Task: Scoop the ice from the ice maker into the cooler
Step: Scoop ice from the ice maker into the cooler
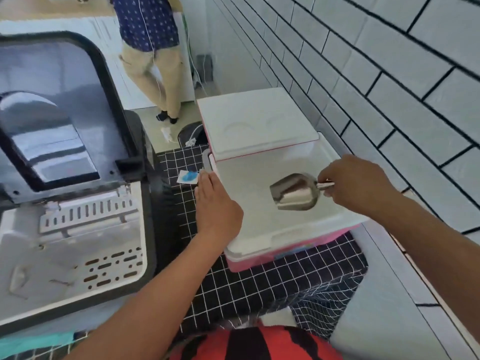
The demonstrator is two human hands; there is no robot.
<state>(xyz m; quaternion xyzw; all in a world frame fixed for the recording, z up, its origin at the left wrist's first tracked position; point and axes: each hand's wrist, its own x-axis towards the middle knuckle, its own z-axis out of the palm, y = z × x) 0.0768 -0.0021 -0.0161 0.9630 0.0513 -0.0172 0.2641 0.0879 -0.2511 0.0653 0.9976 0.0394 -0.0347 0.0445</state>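
Observation:
A pink cooler with a white inside stands on a black grid-pattern cloth, its white lid swung open toward the far side. My right hand holds the handle of a metal scoop over the cooler's open top, the scoop's mouth tipped down and left. My left hand rests flat on the cooler's left rim, fingers together and holding nothing. The ice maker sits at the left with its dark-framed lid raised; a white slotted tray shows inside. No ice is clearly visible.
A white tiled wall runs along the right. Another person stands on the floor beyond the table. A small blue and white packet lies on the cloth between the ice maker and the cooler.

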